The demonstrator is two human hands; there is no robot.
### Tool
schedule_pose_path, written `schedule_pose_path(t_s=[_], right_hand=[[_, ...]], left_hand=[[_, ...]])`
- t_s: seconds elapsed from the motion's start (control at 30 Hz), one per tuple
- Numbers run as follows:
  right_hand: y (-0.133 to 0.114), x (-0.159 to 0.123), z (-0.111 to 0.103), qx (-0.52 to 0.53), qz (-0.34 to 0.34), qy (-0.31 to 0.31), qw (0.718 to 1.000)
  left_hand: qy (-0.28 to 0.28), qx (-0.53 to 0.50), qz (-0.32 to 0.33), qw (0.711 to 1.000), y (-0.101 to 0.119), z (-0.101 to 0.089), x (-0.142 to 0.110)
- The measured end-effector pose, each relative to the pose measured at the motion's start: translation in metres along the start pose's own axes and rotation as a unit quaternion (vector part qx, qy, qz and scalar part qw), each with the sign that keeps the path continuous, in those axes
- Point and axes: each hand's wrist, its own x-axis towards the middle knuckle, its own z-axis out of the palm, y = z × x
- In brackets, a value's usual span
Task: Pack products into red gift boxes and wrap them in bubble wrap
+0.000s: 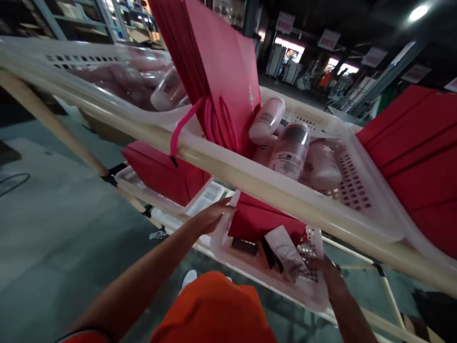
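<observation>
My left hand (215, 215) is closed around the left rim of a white plastic basket (246, 267) on the lower level of the rack. At the opposite side, my right hand (322, 270) grips the basket's right wall, its fingers partly hidden. Inside the basket lie a red paper bag (262, 216) and a small white box (283, 247), with some dark items beside them. Above my hands, a larger basket (342, 209) holds several wrapped pink-and-white bottles (290, 150) and a stack of red bags (228, 66) standing upright.
The rack's pale front rail (250, 176) runs over the lower basket. Another lower basket at left carries a red bag (164, 171). More wrapped bottles fill the upper left basket (89, 102). Red bags (417, 162) stand at right. Shelving (78, 24) is behind.
</observation>
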Motion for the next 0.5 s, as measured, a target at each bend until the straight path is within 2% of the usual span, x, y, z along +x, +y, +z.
schedule_pose_path(t_s=[0.07,0.13,0.2,0.37,0.5], right_hand=[[0.008,-0.010,-0.003,0.003,0.016,0.007,1.000],[0.015,-0.015,-0.003,0.002,0.033,-0.006,0.999],[0.018,-0.018,0.000,-0.008,0.046,-0.023,0.999],[0.026,-0.026,0.016,-0.016,0.068,-0.058,0.996],[0.045,-0.035,0.039,-0.021,0.061,-0.092,0.994]], left_hand=[[-0.002,-0.014,-0.067,0.998,-0.005,-0.001,-0.008],[0.036,-0.015,-0.129,0.991,-0.016,-0.007,-0.018],[0.070,-0.021,-0.158,0.985,-0.029,-0.014,-0.034],[0.095,-0.035,-0.132,0.986,-0.047,-0.030,-0.096],[0.112,-0.049,-0.120,0.985,-0.063,-0.042,-0.148]])
